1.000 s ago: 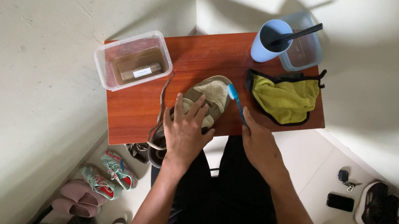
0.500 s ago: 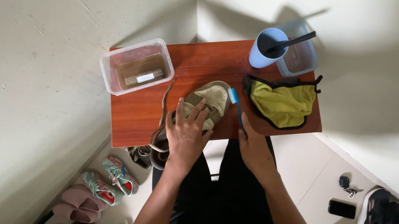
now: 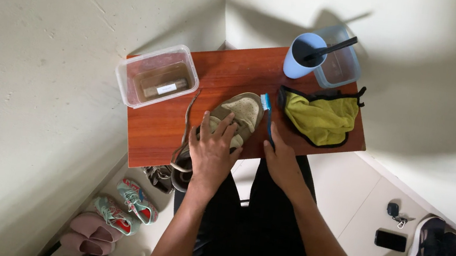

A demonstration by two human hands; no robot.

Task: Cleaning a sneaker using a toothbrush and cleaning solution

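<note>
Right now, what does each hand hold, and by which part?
Right hand grips the blue toothbrush by its handle's lower end; left hand presses on the beige suede shoe at its laces.

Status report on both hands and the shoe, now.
Left hand pressing down on the beige suede shoe. Right hand gripping the blue toothbrush, bristles at the shoe's toe. Yellow-green cloth with black trim beside it, not touching.
</note>
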